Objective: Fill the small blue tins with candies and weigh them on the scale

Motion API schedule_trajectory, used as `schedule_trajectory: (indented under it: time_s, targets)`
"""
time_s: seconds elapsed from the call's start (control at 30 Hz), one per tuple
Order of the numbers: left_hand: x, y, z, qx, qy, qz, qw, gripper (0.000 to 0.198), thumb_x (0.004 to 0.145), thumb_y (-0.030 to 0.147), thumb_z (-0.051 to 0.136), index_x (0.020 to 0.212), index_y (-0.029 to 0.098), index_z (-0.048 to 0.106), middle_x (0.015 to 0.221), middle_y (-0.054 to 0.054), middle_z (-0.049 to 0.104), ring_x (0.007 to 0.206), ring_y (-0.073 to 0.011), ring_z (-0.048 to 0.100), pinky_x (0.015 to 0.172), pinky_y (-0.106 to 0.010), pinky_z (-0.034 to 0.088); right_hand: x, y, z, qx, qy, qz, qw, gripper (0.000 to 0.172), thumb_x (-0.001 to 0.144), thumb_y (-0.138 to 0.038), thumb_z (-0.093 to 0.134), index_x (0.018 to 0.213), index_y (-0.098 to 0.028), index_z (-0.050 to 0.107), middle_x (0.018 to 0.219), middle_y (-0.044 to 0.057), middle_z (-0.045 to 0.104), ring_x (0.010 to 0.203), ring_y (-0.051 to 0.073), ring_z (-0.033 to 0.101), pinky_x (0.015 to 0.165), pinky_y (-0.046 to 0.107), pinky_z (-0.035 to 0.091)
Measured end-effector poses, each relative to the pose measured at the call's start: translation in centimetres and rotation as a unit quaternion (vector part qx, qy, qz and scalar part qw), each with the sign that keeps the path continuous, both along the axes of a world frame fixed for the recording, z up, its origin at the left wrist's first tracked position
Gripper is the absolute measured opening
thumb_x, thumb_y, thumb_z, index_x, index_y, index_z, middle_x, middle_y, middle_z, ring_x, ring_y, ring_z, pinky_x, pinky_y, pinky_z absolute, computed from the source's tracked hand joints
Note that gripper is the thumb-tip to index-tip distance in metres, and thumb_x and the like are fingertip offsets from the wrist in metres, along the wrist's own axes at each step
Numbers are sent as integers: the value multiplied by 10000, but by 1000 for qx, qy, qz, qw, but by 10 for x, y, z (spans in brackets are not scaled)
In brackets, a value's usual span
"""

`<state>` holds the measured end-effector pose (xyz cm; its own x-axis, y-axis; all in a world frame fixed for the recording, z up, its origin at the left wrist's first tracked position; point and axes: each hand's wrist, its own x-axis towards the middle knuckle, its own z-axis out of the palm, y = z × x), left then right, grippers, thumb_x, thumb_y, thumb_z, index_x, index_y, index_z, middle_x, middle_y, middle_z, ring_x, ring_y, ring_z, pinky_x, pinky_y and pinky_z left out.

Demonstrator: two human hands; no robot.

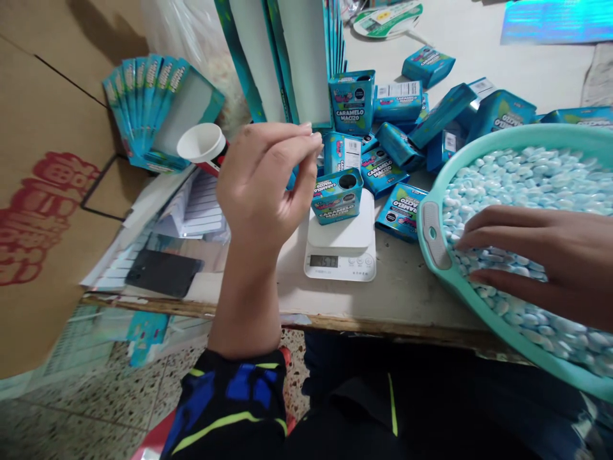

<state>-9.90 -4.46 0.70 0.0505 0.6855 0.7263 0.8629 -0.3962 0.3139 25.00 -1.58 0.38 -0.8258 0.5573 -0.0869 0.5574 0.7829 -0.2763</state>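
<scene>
A small blue candy box [336, 201] with a round hole in its top stands on the white kitchen scale [339, 271], whose display is lit. My left hand [268, 179] is raised just left of this box, with thumb and fingertips pinched together; whatever they hold, if anything, is too small to make out. On the right, the wide mint-green basin [433, 185] is full of small, glossy, pale blue and white candies [527, 169]. My right hand [531, 252] rests over those candies, fingers outstretched and thumb apart, touching the top layer.
Several filled blue boxes [397, 211] lie piled behind the scale. Tall stacks of flattened cartons [306, 57] rise at the back. Left are a paper cup [198, 144], a dark phone [163, 273], fanned cartons [148, 96] and a large cardboard box [48, 153]. A hand fan [387, 20] lies far back.
</scene>
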Motion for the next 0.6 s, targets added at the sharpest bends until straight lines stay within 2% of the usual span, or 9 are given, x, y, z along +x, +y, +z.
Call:
schedule_trajectory:
  time_s: [0.17,0.4,0.5,0.6]
  targets:
    - [2,-3,1,17,8,2,1000,106,977,369,711,1009,269,712,1136,-13,752,1172,-213,708,1118,-419,559,-2,0,2,-6,12,8,1000,404,1034,-556,369,1136,-379,719,1170,48,705,757,224,718,613,404,552]
    - [-2,-1,-2,-16,-53,43,998,231,897,452,798,944,256,685,1126,-31,751,1186,-233,696,1125,-436,560,-3,1,0,-10,14,12,1000,407,1039,-555,363,1132,-376,716,1189,52,702,782,225,711,631,403,540]
    - [-1,-2,-1,10,-16,56,998,190,924,418,778,954,248,698,1107,-23,763,1140,-217,713,1095,-422,574,-2,1,1,-17,5,10,1000,399,1037,-557,367,1143,-384,711,1200,46,698,803,229,714,645,407,548]
    - [0,-2,1,101,82,32,991,84,948,274,751,1025,260,720,1094,-1,783,1061,-182,737,1013,-363,598,-1,0,1,-8,4,9,1000,393,1042,-551,369,1143,-375,704,1190,41,696,795,215,714,646,404,546]
